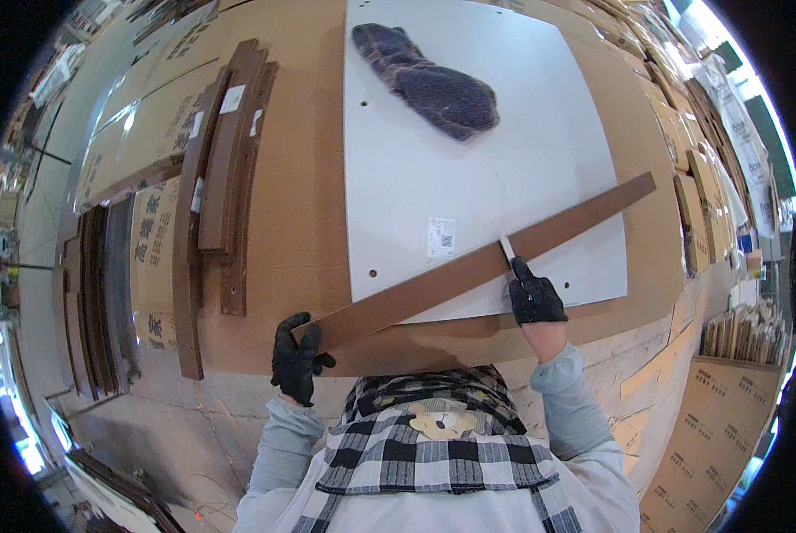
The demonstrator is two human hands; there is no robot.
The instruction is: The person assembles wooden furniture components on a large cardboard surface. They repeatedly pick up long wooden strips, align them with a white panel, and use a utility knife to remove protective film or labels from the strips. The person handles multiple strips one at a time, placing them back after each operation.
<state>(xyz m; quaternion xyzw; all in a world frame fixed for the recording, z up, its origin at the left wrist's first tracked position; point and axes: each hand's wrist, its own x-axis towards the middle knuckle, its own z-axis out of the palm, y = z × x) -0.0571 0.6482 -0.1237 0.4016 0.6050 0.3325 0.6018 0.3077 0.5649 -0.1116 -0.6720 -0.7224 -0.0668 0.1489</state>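
A long narrow brown board [447, 282] lies slantwise across a white panel [540, 98], its right end farther away. My left hand [297, 359], in a black glove, is closed on the board's near left end. In my black-gloved right hand [536, 293] is a small slim white stick-like piece [507, 247]. Its tip meets the board's face near the middle; I cannot tell its exact kind. A label [441, 238] sits on the panel just beyond the board. Farther up the panel rests a dark fuzzy cloth sleeve [438, 89].
Flat cardboard [305, 178] lies beneath the panel. Several brown boards [229, 160] are stacked to the left, beside cardboard boxes [154, 124]. More cartons [700, 195] line the right side. A printed cardboard sheet [709, 435] stands at the lower right.
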